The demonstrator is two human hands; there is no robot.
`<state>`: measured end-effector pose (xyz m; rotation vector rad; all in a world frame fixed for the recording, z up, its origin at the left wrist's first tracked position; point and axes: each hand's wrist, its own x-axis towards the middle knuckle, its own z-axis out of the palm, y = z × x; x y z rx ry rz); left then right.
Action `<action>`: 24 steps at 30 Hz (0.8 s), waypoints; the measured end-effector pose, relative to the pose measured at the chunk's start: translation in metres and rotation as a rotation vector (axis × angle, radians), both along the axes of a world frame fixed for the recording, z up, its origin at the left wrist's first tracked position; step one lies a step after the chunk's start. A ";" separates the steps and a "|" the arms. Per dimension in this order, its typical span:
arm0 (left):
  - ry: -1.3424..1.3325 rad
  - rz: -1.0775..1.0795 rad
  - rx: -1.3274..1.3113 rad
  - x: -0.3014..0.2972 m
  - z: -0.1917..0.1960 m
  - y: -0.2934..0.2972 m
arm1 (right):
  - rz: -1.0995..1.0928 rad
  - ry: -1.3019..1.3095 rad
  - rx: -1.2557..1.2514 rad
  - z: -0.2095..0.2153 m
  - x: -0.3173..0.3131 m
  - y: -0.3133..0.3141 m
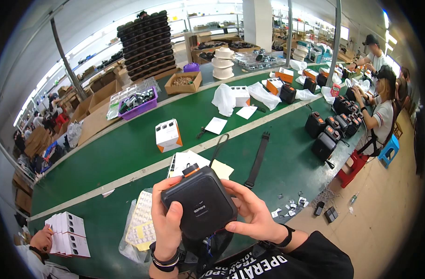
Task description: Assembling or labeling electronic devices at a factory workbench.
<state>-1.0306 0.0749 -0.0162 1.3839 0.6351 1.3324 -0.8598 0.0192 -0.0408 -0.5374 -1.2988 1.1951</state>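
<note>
Held between my two hands is a black box-shaped device point(202, 202) with rounded corners, an orange-ringed knob on its top edge and a thin loop strap. My left hand point(166, 217) wraps its left side, with the thumb lying on the front face. Closed on the right side, my right hand point(255, 215) has its thumb at the lower corner. Behind the device lie white and cream papers point(222, 169), partly covered by it. A black strap point(259, 159) rests on the green table to the right. Left of my hands is a cream sticker sheet point(143, 222) on clear plastic.
A white-and-orange box point(168, 135) stands across the table seam. Several similar black devices point(325, 144) crowd the right edge, near a seated co-worker point(382, 111). Small loose pieces point(294, 204) lie nearer. At lower left, another person's hand point(41, 239) touches white boxes point(69, 235).
</note>
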 end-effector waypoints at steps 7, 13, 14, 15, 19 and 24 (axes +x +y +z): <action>-0.437 -0.338 -0.862 0.001 -0.005 0.019 | 0.055 0.188 -0.206 0.004 -0.002 0.009; -0.495 -0.443 -0.932 0.002 -0.009 0.023 | 0.030 0.189 -0.251 0.001 -0.003 0.014; -0.496 -0.461 -0.940 0.002 -0.009 0.024 | 0.024 0.187 -0.257 0.000 -0.003 0.014; -0.493 -0.465 -0.941 0.001 -0.011 0.025 | 0.015 0.186 -0.262 0.000 -0.003 0.014; -0.462 -0.411 -0.806 0.008 -0.021 0.023 | -0.026 0.200 -0.243 -0.007 -0.003 0.016; 0.101 -0.011 0.005 0.015 -0.017 0.013 | -0.162 0.141 -0.225 -0.012 -0.010 0.025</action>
